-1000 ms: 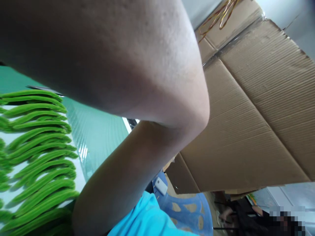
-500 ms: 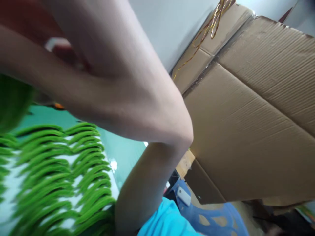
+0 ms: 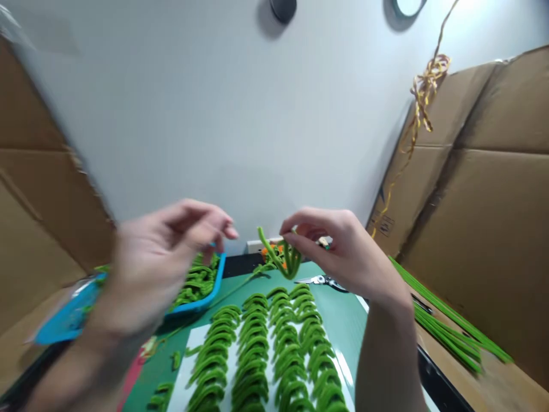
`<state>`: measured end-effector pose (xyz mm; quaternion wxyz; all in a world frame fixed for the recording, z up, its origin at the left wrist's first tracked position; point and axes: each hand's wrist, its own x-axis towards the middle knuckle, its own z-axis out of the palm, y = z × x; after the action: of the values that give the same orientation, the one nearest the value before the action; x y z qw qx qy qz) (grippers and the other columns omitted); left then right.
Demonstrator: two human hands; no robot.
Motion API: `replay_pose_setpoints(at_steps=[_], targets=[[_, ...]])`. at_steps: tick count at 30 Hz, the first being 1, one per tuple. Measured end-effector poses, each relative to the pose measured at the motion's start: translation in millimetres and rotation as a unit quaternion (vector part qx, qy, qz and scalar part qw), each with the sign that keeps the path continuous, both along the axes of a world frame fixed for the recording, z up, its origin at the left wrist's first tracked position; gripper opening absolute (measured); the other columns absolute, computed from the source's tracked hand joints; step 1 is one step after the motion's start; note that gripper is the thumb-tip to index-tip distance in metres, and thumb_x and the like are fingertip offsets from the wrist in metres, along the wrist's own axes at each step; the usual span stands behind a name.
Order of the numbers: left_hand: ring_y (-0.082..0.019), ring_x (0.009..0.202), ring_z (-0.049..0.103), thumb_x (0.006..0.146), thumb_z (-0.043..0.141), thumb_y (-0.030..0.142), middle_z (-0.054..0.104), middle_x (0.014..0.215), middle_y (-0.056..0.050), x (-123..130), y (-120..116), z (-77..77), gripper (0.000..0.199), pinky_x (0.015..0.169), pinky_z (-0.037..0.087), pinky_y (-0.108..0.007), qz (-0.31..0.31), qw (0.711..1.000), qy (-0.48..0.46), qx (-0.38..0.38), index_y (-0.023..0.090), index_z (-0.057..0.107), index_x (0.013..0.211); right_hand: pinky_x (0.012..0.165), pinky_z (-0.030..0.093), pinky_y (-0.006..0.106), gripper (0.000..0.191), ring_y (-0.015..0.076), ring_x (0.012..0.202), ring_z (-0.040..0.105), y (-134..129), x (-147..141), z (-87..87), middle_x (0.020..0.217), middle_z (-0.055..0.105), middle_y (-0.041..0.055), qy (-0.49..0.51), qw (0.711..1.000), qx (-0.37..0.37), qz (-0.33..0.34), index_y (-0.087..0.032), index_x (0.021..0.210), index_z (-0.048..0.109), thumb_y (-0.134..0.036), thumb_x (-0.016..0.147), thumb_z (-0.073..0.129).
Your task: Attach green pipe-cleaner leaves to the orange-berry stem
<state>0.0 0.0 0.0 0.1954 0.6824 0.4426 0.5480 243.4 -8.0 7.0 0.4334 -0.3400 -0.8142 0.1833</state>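
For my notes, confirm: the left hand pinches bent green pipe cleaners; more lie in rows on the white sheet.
Wrong hand: the head view shows the right hand pinching bent green pipe cleaners; more lie in rows on the white sheet.

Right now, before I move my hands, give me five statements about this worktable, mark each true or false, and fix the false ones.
1. The right hand holds bent green pipe cleaners. True.
2. The left hand rests on the white sheet. False: it is raised, off the sheet.
3. Curved green pieces lie on the white sheet in four columns. True.
4. The blue tray stands right of the white sheet. False: it stands to its left.
5. Straight green stems lie at the right, near cardboard. True.
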Motion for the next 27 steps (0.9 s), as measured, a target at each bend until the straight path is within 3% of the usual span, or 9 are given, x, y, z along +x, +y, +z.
replay_pose_setpoints(at_steps=[2, 5, 8, 11, 14, 17, 22, 27], targets=[[-0.009, 0.069, 0.057, 0.095, 0.066, 0.052, 0.071, 0.081, 0.002, 4, -6, 3.2, 0.032, 0.062, 0.046, -0.021, -0.060, 0.997, 0.040, -0.035, 0.021, 0.074, 0.097, 0.059, 0.047, 0.024, 0.014, 0.0100, 0.069, 0.063, 2, -3, -1.4, 0.075, 0.069, -0.0027, -0.004, 1.000, -0.005, 0.008, -0.023, 0.102, 0.072, -0.032, 0.102, 0.060], [-0.011, 0.078, 0.061, 0.097, 0.062, 0.053, 0.070, 0.088, 0.000, 16, -14, 0.4, 0.032, 0.072, 0.050, -0.023, -0.135, 0.986, 0.045, -0.084, 0.024, 0.070, 0.107, 0.058, 0.048, 0.024, 0.016, 0.0102, 0.067, 0.063, 2, -7, -3.2, 0.076, 0.070, -0.0023, 0.018, 1.000, -0.003, 0.022, -0.024, 0.102, 0.071, -0.036, 0.102, 0.061], [-0.012, 0.092, 0.061, 0.096, 0.065, 0.049, 0.066, 0.099, 0.001, 24, -18, -5.3, 0.026, 0.080, 0.051, -0.022, -0.113, 0.990, 0.023, -0.081, 0.027, 0.064, 0.109, 0.057, 0.051, 0.023, 0.015, 0.0108, 0.070, 0.065, 1, -9, -5.4, 0.080, 0.071, -0.0014, 0.068, 0.997, 0.018, 0.022, -0.024, 0.102, 0.072, -0.036, 0.100, 0.063], [-0.010, 0.094, 0.057, 0.092, 0.073, 0.046, 0.057, 0.105, 0.002, 26, -17, -10.0, 0.033, 0.078, 0.050, -0.020, -0.066, 0.996, -0.050, -0.038, 0.028, 0.055, 0.112, 0.061, 0.058, 0.024, 0.012, 0.0126, 0.075, 0.069, 1, -12, -7.0, 0.088, 0.074, 0.0002, 0.128, 0.990, 0.050, 0.002, -0.026, 0.104, 0.073, -0.032, 0.098, 0.066], [-0.010, 0.092, 0.059, 0.093, 0.072, 0.045, 0.058, 0.108, 0.001, 24, -17, -10.8, 0.034, 0.074, 0.051, -0.020, -0.117, 0.988, -0.090, -0.051, 0.028, 0.054, 0.116, 0.066, 0.063, 0.026, 0.011, 0.0135, 0.074, 0.071, 0, -17, -7.5, 0.088, 0.074, 0.0008, 0.178, 0.983, 0.053, 0.010, -0.026, 0.105, 0.073, -0.030, 0.097, 0.068], [-0.010, 0.081, 0.060, 0.097, 0.066, 0.042, 0.064, 0.090, 0.001, 23, -21, -7.5, 0.022, 0.073, 0.051, -0.021, -0.176, 0.979, -0.072, -0.078, 0.023, 0.064, 0.106, 0.070, 0.065, 0.025, 0.011, 0.0133, 0.078, 0.073, 1, -24, -7.6, 0.089, 0.075, 0.0009, 0.210, 0.976, 0.053, 0.031, -0.026, 0.106, 0.073, -0.027, 0.096, 0.068], [-0.008, 0.074, 0.057, 0.097, 0.068, 0.040, 0.061, 0.078, 0.003, 23, -25, -3.3, 0.019, 0.071, 0.048, -0.020, -0.151, 0.983, -0.089, -0.052, 0.021, 0.067, 0.099, 0.075, 0.065, 0.024, 0.009, 0.0123, 0.082, 0.072, 2, -35, -7.7, 0.091, 0.075, -0.0003, 0.222, 0.973, 0.046, 0.042, -0.026, 0.102, 0.074, -0.025, 0.094, 0.071], [-0.011, 0.089, 0.059, 0.096, 0.069, 0.041, 0.064, 0.094, 0.000, 21, -21, -9.2, 0.023, 0.081, 0.049, -0.022, -0.184, 0.975, -0.094, -0.080, 0.020, 0.065, 0.107, 0.073, 0.063, 0.024, 0.006, 0.0119, 0.081, 0.070, 2, -46, -8.4, 0.089, 0.074, -0.0009, 0.228, 0.972, 0.054, 0.023, -0.024, 0.096, 0.075, -0.025, 0.093, 0.070]])
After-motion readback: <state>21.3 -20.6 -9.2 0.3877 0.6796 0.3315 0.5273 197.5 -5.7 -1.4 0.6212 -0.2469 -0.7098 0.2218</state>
